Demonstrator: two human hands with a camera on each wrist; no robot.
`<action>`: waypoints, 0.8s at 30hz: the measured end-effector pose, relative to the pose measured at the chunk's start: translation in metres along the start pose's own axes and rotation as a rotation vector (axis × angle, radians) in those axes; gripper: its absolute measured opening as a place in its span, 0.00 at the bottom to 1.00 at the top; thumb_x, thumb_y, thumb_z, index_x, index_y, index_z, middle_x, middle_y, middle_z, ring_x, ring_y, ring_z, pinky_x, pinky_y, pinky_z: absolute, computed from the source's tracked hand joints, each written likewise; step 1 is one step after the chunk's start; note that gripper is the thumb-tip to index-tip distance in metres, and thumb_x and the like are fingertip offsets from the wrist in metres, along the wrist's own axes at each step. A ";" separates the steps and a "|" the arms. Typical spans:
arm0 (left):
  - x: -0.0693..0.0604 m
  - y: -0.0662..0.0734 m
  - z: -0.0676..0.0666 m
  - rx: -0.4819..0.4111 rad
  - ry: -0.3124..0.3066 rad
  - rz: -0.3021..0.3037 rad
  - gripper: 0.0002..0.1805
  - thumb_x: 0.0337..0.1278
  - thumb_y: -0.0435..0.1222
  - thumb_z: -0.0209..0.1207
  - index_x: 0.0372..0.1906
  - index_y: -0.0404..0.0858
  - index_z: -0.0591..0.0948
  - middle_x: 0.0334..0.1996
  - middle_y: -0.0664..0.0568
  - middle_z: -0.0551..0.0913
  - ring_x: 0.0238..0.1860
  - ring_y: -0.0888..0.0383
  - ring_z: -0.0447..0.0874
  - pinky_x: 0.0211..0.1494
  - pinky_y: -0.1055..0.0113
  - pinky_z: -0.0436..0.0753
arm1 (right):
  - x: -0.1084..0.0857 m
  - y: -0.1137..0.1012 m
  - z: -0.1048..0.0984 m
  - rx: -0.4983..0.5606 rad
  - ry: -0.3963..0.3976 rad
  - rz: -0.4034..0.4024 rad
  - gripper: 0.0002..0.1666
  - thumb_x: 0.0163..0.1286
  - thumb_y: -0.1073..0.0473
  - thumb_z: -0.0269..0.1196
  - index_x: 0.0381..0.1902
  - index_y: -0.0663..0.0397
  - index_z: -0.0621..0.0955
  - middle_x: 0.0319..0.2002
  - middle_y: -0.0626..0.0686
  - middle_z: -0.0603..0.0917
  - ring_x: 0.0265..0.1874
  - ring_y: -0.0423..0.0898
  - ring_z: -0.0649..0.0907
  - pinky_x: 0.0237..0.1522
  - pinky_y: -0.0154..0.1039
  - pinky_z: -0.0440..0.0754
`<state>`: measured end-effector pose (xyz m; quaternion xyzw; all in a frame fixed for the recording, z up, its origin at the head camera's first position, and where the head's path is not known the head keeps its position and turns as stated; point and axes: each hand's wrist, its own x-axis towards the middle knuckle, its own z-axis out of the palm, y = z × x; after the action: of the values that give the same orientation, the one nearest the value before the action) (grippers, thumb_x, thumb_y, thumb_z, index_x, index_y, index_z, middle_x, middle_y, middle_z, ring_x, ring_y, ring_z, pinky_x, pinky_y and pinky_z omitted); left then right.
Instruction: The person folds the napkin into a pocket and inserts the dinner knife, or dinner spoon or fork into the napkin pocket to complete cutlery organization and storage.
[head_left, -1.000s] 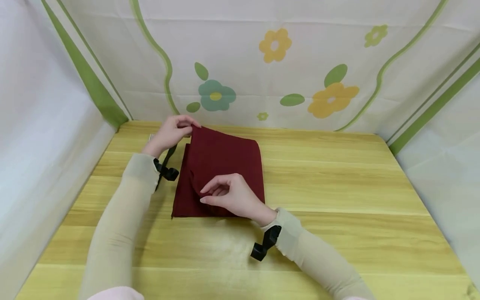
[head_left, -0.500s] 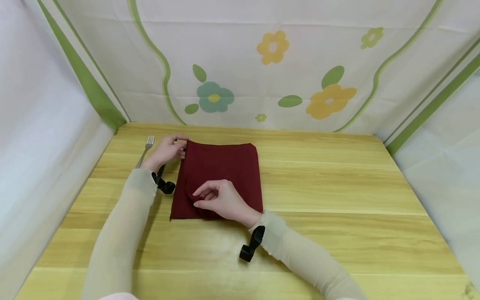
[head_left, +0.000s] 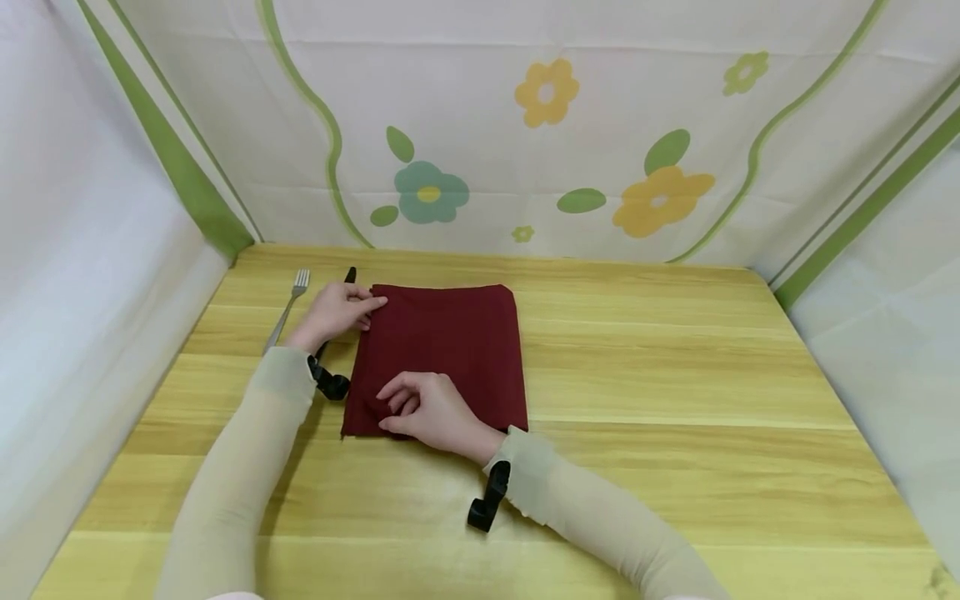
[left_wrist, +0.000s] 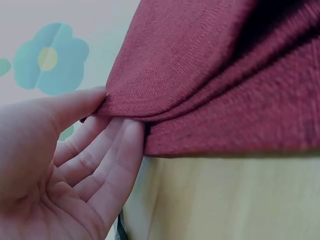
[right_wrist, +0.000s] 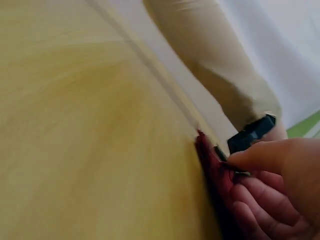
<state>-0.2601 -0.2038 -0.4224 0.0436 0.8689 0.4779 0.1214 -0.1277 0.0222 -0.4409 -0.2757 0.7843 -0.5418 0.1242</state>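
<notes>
Dark-red cloth point(head_left: 450, 337) | folded on table point(head_left: 675, 358), toward its far edge | left hand point(head_left: 337, 311) pinches far-left corner, right hand point(head_left: 438, 414) near-left one | likely light, limp, hardly fragile; best held by corners

I can't read any words, letters, numbers, brand names or signs here.
</notes>
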 end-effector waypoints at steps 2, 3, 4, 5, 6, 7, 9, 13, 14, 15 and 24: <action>0.001 -0.001 0.000 0.000 0.008 0.002 0.22 0.72 0.46 0.61 0.51 0.28 0.82 0.41 0.39 0.86 0.36 0.51 0.86 0.40 0.63 0.87 | 0.002 0.000 0.004 -0.036 0.001 0.005 0.18 0.59 0.62 0.78 0.46 0.53 0.85 0.31 0.41 0.85 0.24 0.34 0.83 0.31 0.31 0.84; 0.001 -0.001 -0.001 -0.001 0.010 0.002 0.22 0.72 0.45 0.61 0.51 0.28 0.83 0.41 0.39 0.85 0.36 0.51 0.86 0.40 0.63 0.87 | 0.002 -0.001 0.005 -0.054 0.002 0.005 0.17 0.59 0.60 0.78 0.45 0.52 0.85 0.30 0.40 0.85 0.24 0.33 0.83 0.31 0.30 0.83; 0.001 -0.002 -0.001 -0.004 0.011 0.002 0.22 0.72 0.45 0.61 0.51 0.27 0.83 0.42 0.39 0.85 0.36 0.51 0.86 0.40 0.63 0.87 | 0.003 -0.001 0.007 -0.068 0.001 0.003 0.16 0.59 0.60 0.79 0.44 0.51 0.86 0.30 0.39 0.85 0.24 0.33 0.83 0.31 0.29 0.83; 0.002 -0.003 -0.001 -0.009 0.011 0.002 0.23 0.72 0.46 0.61 0.52 0.27 0.82 0.42 0.38 0.85 0.36 0.51 0.86 0.40 0.64 0.87 | 0.004 -0.002 0.008 -0.082 0.001 0.002 0.14 0.59 0.59 0.78 0.42 0.50 0.86 0.29 0.38 0.85 0.24 0.32 0.83 0.31 0.29 0.82; 0.002 -0.003 -0.001 -0.015 0.012 -0.001 0.23 0.72 0.46 0.61 0.52 0.27 0.82 0.42 0.37 0.85 0.36 0.51 0.86 0.40 0.64 0.87 | 0.005 -0.002 0.009 -0.094 0.003 -0.005 0.12 0.60 0.59 0.78 0.40 0.49 0.87 0.29 0.37 0.85 0.24 0.31 0.83 0.31 0.28 0.82; 0.002 -0.002 -0.001 -0.022 0.011 -0.004 0.24 0.72 0.46 0.61 0.53 0.27 0.82 0.43 0.37 0.85 0.36 0.52 0.86 0.40 0.64 0.87 | 0.006 -0.002 0.009 -0.103 0.003 -0.012 0.09 0.61 0.59 0.77 0.38 0.49 0.88 0.28 0.36 0.85 0.24 0.30 0.82 0.31 0.28 0.82; 0.001 0.001 -0.002 -0.038 0.005 -0.007 0.26 0.72 0.47 0.61 0.57 0.27 0.81 0.47 0.37 0.84 0.37 0.52 0.86 0.41 0.64 0.87 | 0.007 -0.005 0.010 -0.105 0.007 -0.034 0.04 0.62 0.59 0.76 0.34 0.47 0.89 0.28 0.35 0.84 0.25 0.30 0.82 0.31 0.27 0.82; -0.001 0.014 -0.005 -0.069 0.007 0.015 0.28 0.73 0.48 0.59 0.62 0.27 0.76 0.51 0.36 0.83 0.38 0.54 0.86 0.46 0.58 0.86 | 0.008 -0.012 0.009 -0.083 0.027 -0.107 0.02 0.64 0.60 0.75 0.34 0.47 0.89 0.28 0.34 0.84 0.25 0.30 0.82 0.31 0.28 0.82; -0.002 0.018 -0.007 -0.077 0.012 0.027 0.28 0.74 0.47 0.59 0.63 0.27 0.76 0.51 0.35 0.83 0.37 0.54 0.86 0.47 0.56 0.86 | 0.009 -0.014 0.009 -0.075 0.030 -0.125 0.02 0.65 0.60 0.74 0.34 0.47 0.89 0.28 0.34 0.84 0.25 0.30 0.82 0.32 0.28 0.82; -0.003 0.022 -0.009 -0.084 0.017 0.035 0.28 0.74 0.47 0.59 0.63 0.27 0.75 0.51 0.35 0.82 0.37 0.54 0.85 0.48 0.54 0.86 | 0.009 -0.016 0.009 -0.073 0.029 -0.140 0.02 0.65 0.60 0.74 0.35 0.47 0.89 0.29 0.34 0.84 0.26 0.30 0.81 0.32 0.28 0.82; -0.003 0.016 -0.013 -0.070 -0.040 -0.035 0.27 0.76 0.41 0.57 0.67 0.25 0.72 0.54 0.33 0.81 0.37 0.54 0.86 0.44 0.59 0.87 | 0.009 -0.012 0.018 -0.149 -0.134 -0.125 0.07 0.67 0.60 0.73 0.43 0.49 0.90 0.35 0.35 0.87 0.29 0.24 0.81 0.34 0.24 0.81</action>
<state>-0.2607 -0.2065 -0.4020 0.0335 0.8496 0.5049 0.1487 -0.1228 0.0000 -0.4362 -0.3683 0.7935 -0.4690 0.1214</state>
